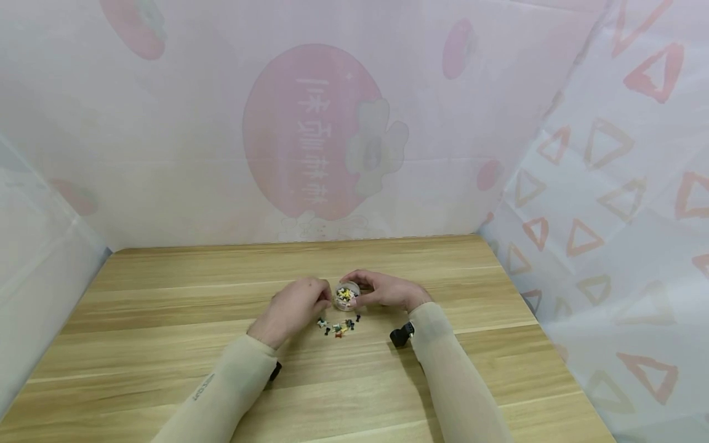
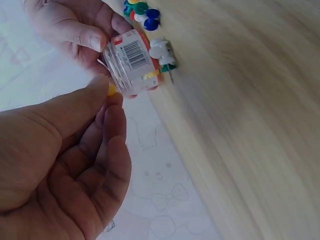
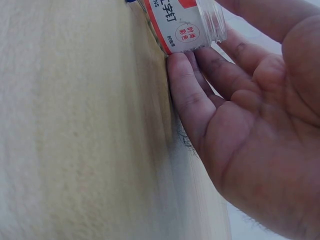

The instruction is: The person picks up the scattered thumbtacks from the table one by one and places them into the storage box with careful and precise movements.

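Observation:
A small clear plastic jar [image 1: 342,306] with a printed label [image 2: 134,54] stands on the table, several push pins [image 1: 346,294] heaped inside it. My right hand [image 1: 390,291] curves around the jar from the right, its fingers [image 3: 187,85] against the jar's side and base. Just left of the jar's mouth is my left hand [image 1: 299,306]. In the left wrist view its thumb and forefinger pinch a yellow push pin [image 2: 112,90], mostly hidden by the fingertips.
Loose push pins [image 1: 338,335] in several colours lie on the wooden table [image 1: 354,394] in front of the jar, among them a white one [image 2: 160,51] and a blue one [image 2: 152,20]. Printed cloth walls [image 1: 194,184] rise behind and beside the table.

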Motion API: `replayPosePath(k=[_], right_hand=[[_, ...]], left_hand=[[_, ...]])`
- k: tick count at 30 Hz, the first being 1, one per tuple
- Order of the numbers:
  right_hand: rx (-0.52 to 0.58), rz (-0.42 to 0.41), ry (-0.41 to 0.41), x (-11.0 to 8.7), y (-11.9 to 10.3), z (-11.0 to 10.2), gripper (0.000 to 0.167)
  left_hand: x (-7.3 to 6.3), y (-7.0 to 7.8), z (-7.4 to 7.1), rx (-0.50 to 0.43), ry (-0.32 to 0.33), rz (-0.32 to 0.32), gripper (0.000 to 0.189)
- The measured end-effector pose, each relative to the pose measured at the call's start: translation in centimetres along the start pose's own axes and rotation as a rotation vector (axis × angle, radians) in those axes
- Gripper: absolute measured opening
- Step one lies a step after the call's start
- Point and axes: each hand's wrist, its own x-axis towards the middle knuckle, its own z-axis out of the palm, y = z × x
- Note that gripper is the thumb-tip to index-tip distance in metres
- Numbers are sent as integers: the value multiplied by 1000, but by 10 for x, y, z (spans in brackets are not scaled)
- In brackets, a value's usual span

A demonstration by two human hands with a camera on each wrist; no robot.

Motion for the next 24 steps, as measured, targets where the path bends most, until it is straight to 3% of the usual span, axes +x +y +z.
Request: replayPosePath(k=[8,16,24], right_hand=[[17,-3,-7,1,-1,0,63],[4,-27,-13,1,0,0,60],[-3,-20,-9,1,-1,0,62]], left_hand=[[15,11,6,-39,65,-83,4],[31,16,14,-95,89,-148,6],[41,14,21,-68,115,-183,7]])
